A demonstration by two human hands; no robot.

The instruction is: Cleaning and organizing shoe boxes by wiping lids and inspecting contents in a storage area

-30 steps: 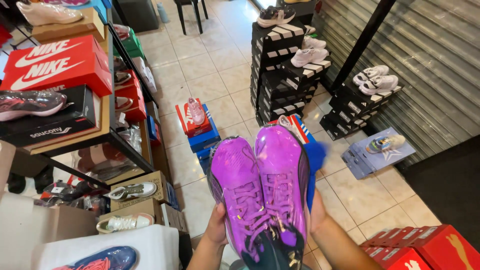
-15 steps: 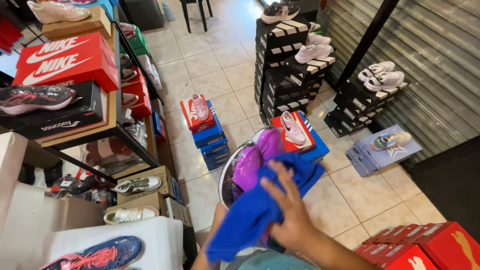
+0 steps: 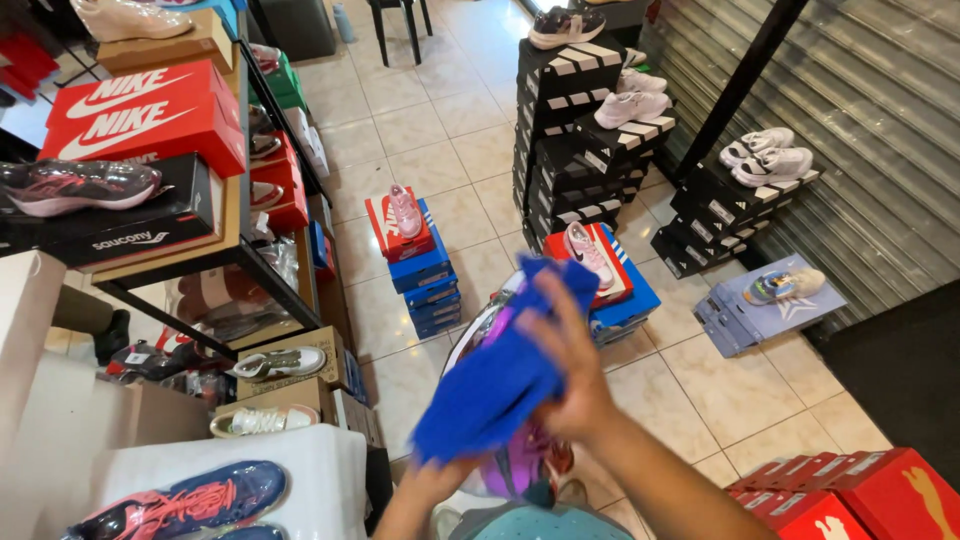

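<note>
My right hand (image 3: 572, 372) presses a blue cloth (image 3: 500, 375) against a purple shoe (image 3: 512, 462) at the bottom centre of the head view. The cloth covers most of the shoe; only its purple side and part of its pale sole edge show. My left hand (image 3: 438, 478) is under the shoe and the cloth, holding the shoe from below, and is mostly hidden by the cloth.
A metal rack (image 3: 215, 255) with red and black shoe boxes stands at left. Stacks of blue and red boxes (image 3: 425, 270) with pink shoes sit on the tiled floor ahead. Black box stacks (image 3: 575, 130) with sneakers line the right, red boxes (image 3: 850, 490) lie at bottom right.
A second ago both hands held a pair of purple shoes soles up, uncovered. Since then my right hand brought a blue cloth over the shoe and slid it up across it.
</note>
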